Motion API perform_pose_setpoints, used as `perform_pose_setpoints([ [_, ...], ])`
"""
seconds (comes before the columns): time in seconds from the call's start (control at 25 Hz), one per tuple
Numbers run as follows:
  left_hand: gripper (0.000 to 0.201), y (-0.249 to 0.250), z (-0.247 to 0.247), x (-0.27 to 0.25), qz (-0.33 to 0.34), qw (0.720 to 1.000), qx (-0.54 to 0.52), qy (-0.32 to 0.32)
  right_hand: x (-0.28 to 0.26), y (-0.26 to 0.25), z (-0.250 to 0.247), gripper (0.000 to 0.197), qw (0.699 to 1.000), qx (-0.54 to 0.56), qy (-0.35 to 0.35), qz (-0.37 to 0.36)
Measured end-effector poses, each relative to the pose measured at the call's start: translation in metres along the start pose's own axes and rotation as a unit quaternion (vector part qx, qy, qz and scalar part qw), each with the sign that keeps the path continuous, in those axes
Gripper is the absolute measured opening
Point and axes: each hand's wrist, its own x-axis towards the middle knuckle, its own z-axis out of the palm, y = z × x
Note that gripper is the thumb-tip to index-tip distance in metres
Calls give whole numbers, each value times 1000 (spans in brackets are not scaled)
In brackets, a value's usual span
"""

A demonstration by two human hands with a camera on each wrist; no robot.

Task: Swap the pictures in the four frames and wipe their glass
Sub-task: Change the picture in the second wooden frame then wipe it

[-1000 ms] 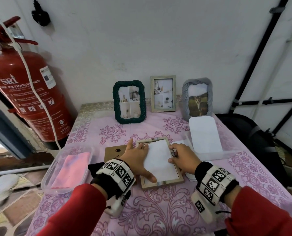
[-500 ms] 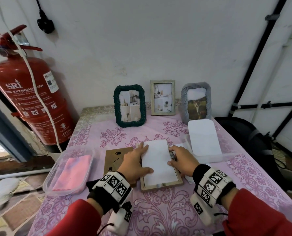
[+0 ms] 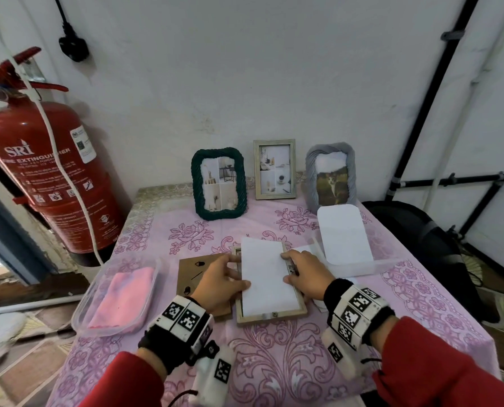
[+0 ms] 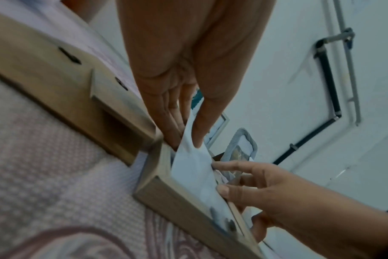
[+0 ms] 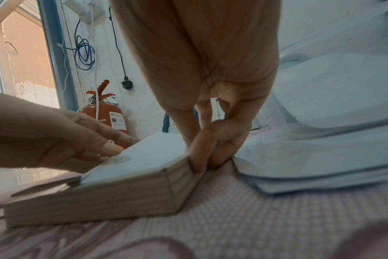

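The open wooden frame (image 3: pixel 270 314) lies face down on the pink tablecloth (image 3: pixel 274 362) just in front of me, and I place everything else from it. My left hand (image 3: pixel 220 284) pinches the left edge of the white picture (image 3: pixel 265 277) between thumb and fingers, lifting that edge so the sheet tilts out of the frame's recess. My right hand (image 3: pixel 305 274) curls at the frame's right rail, steadying it; whether it also nips the paper I cannot tell.

Left of the frame, touching it, rests its brown backing board (image 3: pixel 190 274), set aside for refitting. Further left a clear tub (image 3: pixel 82 311) holds a pink cloth (image 3: pixel 121 298), probably for the glass. Right of the frame, a clear tray (image 3: pixel 384 264) holds a white sheet (image 3: pixel 343 233). Beyond stand the green frame (image 3: pixel 219 183), beige frame (image 3: pixel 275 168) and grey frame (image 3: pixel 330 174).
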Motion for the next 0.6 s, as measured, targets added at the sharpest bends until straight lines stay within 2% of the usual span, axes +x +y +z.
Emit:
perform_pose_setpoints([
  [0.2,39,5,0,0,25,998,-41,40,-3,-2,-2,51,1000,-6,8,1],
  [0.36,40,8,-3,1,49,993,-67,82,-18,-5,-10,44,999,-12,14,-36],
  [0.48,38,12,-5,1,49,987,-122,91,-32,-5,-26,27,992,19,76,-97],
  [0.6,39,16,3,3,51,986,-140,69,-38,2,-50,19,981,43,138,-130],
])
